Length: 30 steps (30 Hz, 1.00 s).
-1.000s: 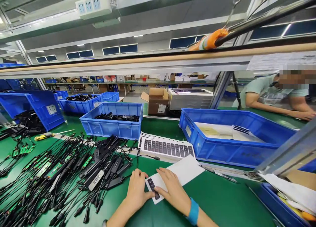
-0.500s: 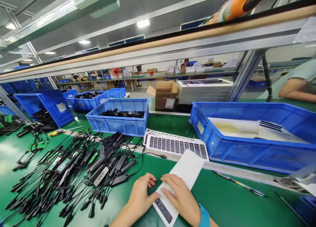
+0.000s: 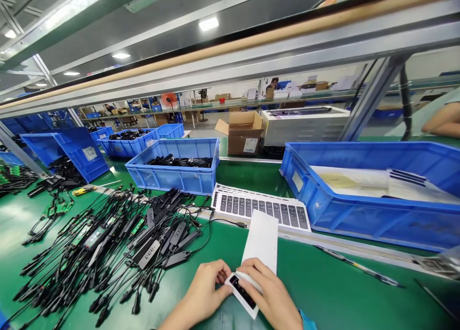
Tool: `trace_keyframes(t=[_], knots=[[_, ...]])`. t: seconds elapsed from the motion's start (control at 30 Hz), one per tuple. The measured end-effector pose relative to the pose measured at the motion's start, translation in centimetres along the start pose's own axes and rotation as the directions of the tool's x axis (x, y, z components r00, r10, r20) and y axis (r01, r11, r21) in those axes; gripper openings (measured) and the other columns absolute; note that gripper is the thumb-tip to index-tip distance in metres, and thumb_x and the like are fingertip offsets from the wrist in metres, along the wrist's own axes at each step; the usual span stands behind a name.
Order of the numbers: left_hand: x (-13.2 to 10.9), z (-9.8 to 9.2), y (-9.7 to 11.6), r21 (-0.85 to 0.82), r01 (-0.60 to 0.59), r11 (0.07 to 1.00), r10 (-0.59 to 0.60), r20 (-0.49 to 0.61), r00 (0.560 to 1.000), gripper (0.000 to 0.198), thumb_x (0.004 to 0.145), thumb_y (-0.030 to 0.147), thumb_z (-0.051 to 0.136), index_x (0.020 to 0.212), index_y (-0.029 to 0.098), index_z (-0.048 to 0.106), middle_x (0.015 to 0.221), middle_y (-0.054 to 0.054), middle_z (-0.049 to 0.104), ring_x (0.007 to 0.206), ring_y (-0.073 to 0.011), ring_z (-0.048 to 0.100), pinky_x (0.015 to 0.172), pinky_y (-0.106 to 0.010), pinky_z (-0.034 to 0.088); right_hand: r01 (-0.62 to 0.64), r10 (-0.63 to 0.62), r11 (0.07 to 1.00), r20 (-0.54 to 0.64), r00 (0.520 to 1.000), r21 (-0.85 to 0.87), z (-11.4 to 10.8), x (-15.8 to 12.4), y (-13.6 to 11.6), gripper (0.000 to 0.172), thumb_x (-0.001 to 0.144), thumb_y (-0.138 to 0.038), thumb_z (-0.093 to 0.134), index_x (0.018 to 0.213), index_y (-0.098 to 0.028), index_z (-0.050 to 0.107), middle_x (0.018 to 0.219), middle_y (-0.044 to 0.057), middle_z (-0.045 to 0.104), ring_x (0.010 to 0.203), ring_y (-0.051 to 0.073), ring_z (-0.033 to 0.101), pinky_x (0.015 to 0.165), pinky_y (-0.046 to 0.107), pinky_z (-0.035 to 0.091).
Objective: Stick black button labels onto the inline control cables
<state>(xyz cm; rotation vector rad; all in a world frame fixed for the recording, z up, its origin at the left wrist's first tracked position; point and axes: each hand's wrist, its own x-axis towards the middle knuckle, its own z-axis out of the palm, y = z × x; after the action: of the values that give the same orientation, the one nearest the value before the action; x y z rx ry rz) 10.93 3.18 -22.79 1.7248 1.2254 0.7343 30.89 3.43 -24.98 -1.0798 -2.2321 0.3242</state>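
A long white backing sheet (image 3: 261,241) lies on the green belt (image 3: 323,282), with one black sticker (image 3: 243,291) left at its near end. My left hand (image 3: 204,291) pinches the sheet's near left corner, fingers curled. My right hand (image 3: 268,296) presses on the sheet's near end with fingers closed over it, right beside the sticker. A full sheet of black stickers (image 3: 260,209) lies just beyond, against the blue bin.
A heap of black cables with small controllers (image 3: 108,244) covers the belt to the left. Blue bins stand behind: one with black parts (image 3: 174,169), a large one with papers (image 3: 370,196). A cardboard box (image 3: 241,133) sits farther back. Another person's arm (image 3: 443,121) shows at the far right.
The white backing sheet has turned from slanting right to pointing nearly straight away. Both hands shifted slightly nearer on its end. The view tilted down and left.
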Motion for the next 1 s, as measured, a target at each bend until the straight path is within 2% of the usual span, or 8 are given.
trace_keyframes(t=[0.1,0.17,0.5,0.57,0.7,0.83,0.93,1.0], knots=[[0.2,0.4,0.1,-0.432,0.09,0.897,-0.071,0.059,0.996,0.019,0.07,0.024,0.063,0.082,0.009,0.062,0.072,-0.006,0.061,0.066,-0.0138,0.054,0.063,-0.025,0.04,0.125,-0.165,0.977,-0.241,0.957,-0.173,-0.5,0.2,-0.4,0.027,0.097,-0.025,0.049,0.122,-0.018,0.058,0.106,0.009,0.06,0.101,0.022,0.058,0.083,0.032,0.05],[0.3,0.7,0.0,-0.55,0.144,0.822,-0.112,0.092,0.989,0.03,0.064,0.028,0.068,0.083,0.006,0.064,0.07,-0.007,0.062,0.064,-0.0136,0.054,0.062,-0.024,0.04,0.165,-0.24,0.954,-0.31,0.92,-0.25,-0.9,0.3,-0.9,0.025,0.094,-0.022,0.054,0.119,-0.017,0.057,0.104,0.01,0.06,0.099,0.023,0.057,0.081,0.034,0.047],[0.2,1.3,-0.1,-0.533,0.155,0.832,-0.116,0.107,0.988,0.05,0.066,0.05,0.072,0.082,0.003,0.069,0.071,-0.012,0.063,0.062,-0.0124,0.054,0.061,-0.024,0.043,0.26,-0.265,0.964,-0.269,0.926,-0.054,-1.4,0.8,-2.3,0.012,0.094,-0.012,0.051,0.088,-0.018,0.06,0.078,0.004,0.059,0.07,0.016,0.054,0.063,0.028,0.042],[0.4,0.4,0.0,-0.555,0.186,0.811,-0.176,0.073,0.982,0.052,0.062,0.051,0.071,0.083,0.003,0.068,0.069,-0.01,0.062,0.059,-0.0115,0.053,0.058,-0.024,0.044,0.252,-0.219,0.966,-0.342,0.914,0.057,-2.6,1.1,-2.2,0.011,0.093,-0.014,0.055,0.084,-0.019,0.059,0.077,0.004,0.058,0.071,0.015,0.055,0.064,0.026,0.045],[0.7,-2.4,0.2,-0.485,0.146,0.862,-0.228,-0.115,0.967,0.046,0.063,0.043,0.064,0.087,0.004,0.066,0.065,-0.006,0.058,0.057,-0.011,0.053,0.053,-0.022,0.043,0.087,0.122,0.942,-0.574,0.81,0.324,-5.6,1.5,-1.1,0.007,0.093,-0.022,0.054,0.1,-0.022,0.057,0.086,0.005,0.06,0.066,0.013,0.056,0.056,0.021,0.047],[0.0,-3.8,1.1,-0.553,0.156,0.818,-0.198,-0.015,0.98,0.04,0.063,0.036,0.065,0.089,0.005,0.065,0.062,-0.004,0.056,0.051,-0.0098,0.051,0.047,-0.02,0.042,-0.023,0.121,0.9,-0.2,0.972,0.435,-4.6,0.9,-0.3,0.092,0.08,-0.028,0.067,0.154,-0.031,0.013,0.141,0.019,0.044,0.054,0.011,0.056,0.045,0.025,0.048],[-0.5,-3.9,1.7,-0.685,0.171,0.709,-0.143,0.098,0.985,0.049,0.063,0.042,0.073,0.094,0.004,0.065,0.068,-0.007,0.059,0.053,-0.0107,0.054,0.048,-0.02,0.043,0.056,-0.064,0.971,0.026,0.998,0.231,-2.3,0.5,0.2,0.076,0.085,-0.021,0.05,0.155,-0.025,0.02,0.139,0.015,0.049,0.075,0.02,0.068,0.059,0.029,0.056],[-0.7,-4.4,1.6,-0.63,0.137,0.764,-0.071,0.128,0.989,0.056,0.07,0.05,0.07,0.102,0.005,0.064,0.078,-0.011,0.061,0.062,-0.0154,0.059,0.049,-0.022,0.044,0.141,-0.136,0.986,-0.053,0.989,0.093,-2.7,1.4,1.2,0.056,0.089,-0.018,0.038,0.146,-0.02,0.043,0.125,0.011,0.061,0.089,0.022,0.069,0.072,0.03,0.058]])
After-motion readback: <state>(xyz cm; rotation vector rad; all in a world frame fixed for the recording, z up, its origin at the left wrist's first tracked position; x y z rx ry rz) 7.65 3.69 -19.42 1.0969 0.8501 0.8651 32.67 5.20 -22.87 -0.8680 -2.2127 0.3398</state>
